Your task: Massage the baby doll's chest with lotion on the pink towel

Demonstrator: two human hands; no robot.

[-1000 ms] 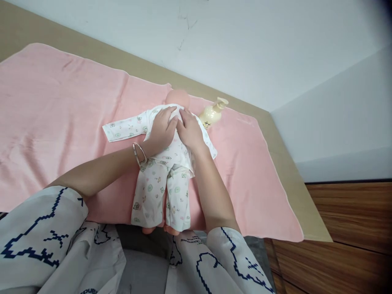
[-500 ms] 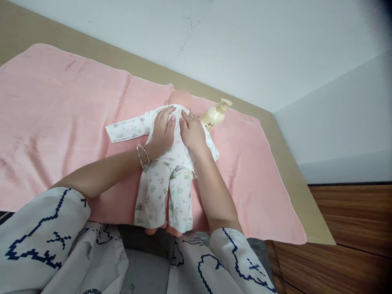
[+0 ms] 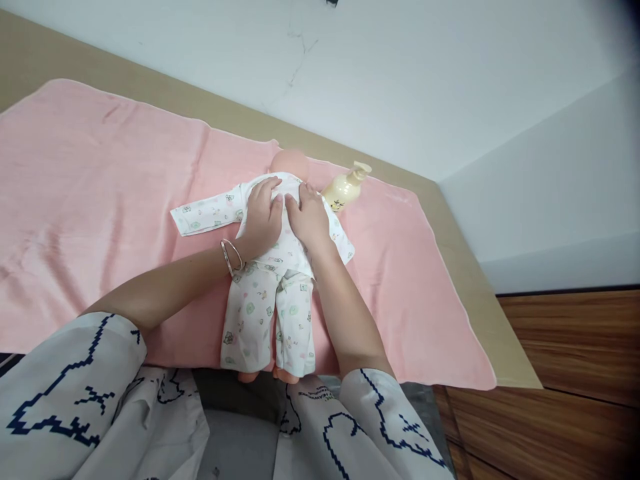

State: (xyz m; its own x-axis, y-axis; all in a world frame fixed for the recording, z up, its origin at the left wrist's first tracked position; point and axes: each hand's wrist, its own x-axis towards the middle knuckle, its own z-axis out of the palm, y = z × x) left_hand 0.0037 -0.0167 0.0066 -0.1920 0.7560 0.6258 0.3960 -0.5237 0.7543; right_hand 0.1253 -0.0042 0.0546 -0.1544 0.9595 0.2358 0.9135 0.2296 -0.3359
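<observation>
A baby doll (image 3: 273,293) in white printed pyjamas lies on a pink towel (image 3: 100,193), its bald head (image 3: 289,162) pointing away from me. My left hand (image 3: 261,217), with bangles at the wrist, lies flat on the doll's upper body, fingers stretched out. My right hand (image 3: 310,220) lies flat beside it on the same spot, fingers also extended. The two hands almost touch. One empty pyjama sleeve (image 3: 205,213) stretches out to the left. The doll's bare feet (image 3: 270,375) stick out at the near edge.
A cream pump bottle (image 3: 345,187) lies on the towel just right of the doll's head. The towel covers a beige tabletop (image 3: 500,320) set against a white wall. Wooden floor (image 3: 575,400) shows at the right. My patterned sleeves fill the foreground.
Both hands have slid slightly on the doll's upper body, staying flat. The view has shifted a little; the doll and the bottle have not moved.
</observation>
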